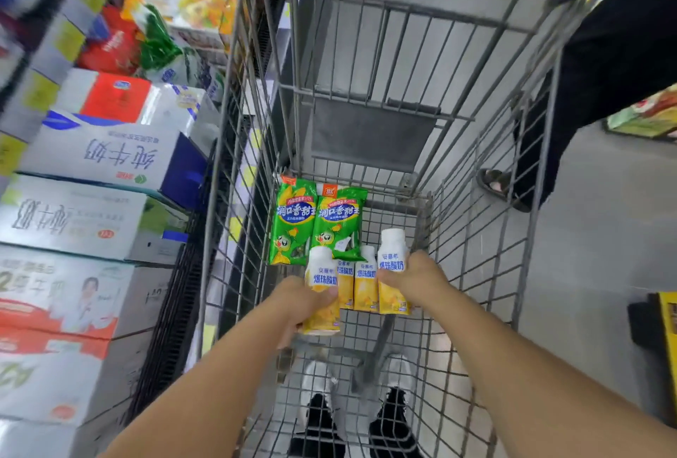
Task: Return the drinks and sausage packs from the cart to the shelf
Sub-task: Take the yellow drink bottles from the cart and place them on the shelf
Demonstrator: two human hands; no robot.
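Observation:
Inside the grey wire cart (487,201), two green sausage packs (293,219) (339,223) lie side by side on the floor grid. In front of them are yellow-and-white drink bottles. My left hand (296,305) is closed around the leftmost bottle (322,289). Another bottle (392,267), on the right, is gripped by my right hand (421,276). Two more bottles (345,283) (366,281) stand between them, partly hidden behind the held ones.
Shelves on the left hold stacked milk cartons (99,157) and bagged goods (157,43), close against the cart's left side. Another person's dark-clothed leg and sandalled foot (494,183) stand at the right of the cart. My shoes (351,402) show under the cart.

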